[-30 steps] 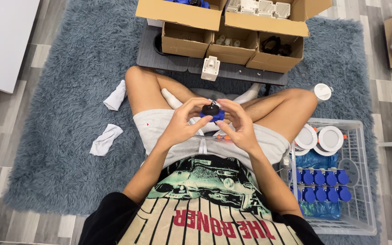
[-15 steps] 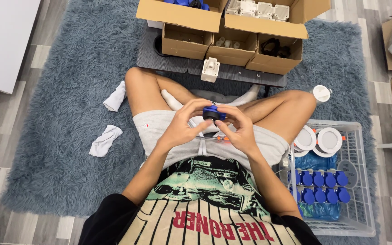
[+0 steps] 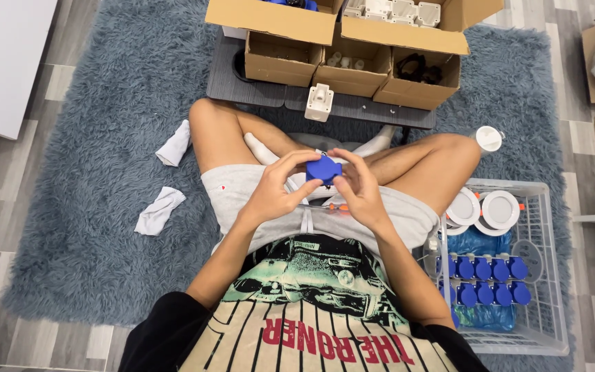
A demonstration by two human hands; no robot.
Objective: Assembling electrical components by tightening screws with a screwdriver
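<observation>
A person sits cross-legged on a shaggy grey-blue rug (image 3: 105,138), seen from above, with both hands raised over the lap at the centre of the frame. The left hand (image 3: 278,187) and the right hand (image 3: 357,184) together pinch one small blue plastic part (image 3: 323,169) between thumbs and fingertips, each hand closed narrowly on its side of the piece. Just below the hands, a small orange-tipped tool (image 3: 339,206) lies on the grey shorts; what it is cannot be told.

At upper centre, four open cardboard boxes (image 3: 352,69) stand on a dark board (image 3: 352,107), with one white plastic housing (image 3: 319,102) upright at the board's front edge. Two white cloths (image 3: 160,210) lie on the rug at centre left.

At lower right, a white wire basket (image 3: 542,275) holds ten blue parts (image 3: 483,279) like the one in hand, set in two rows of five on a blue bag, and two white round fittings (image 3: 500,209) at its upper end. One white cap (image 3: 489,138) rests on the rug beside the person's knee, right of centre.
</observation>
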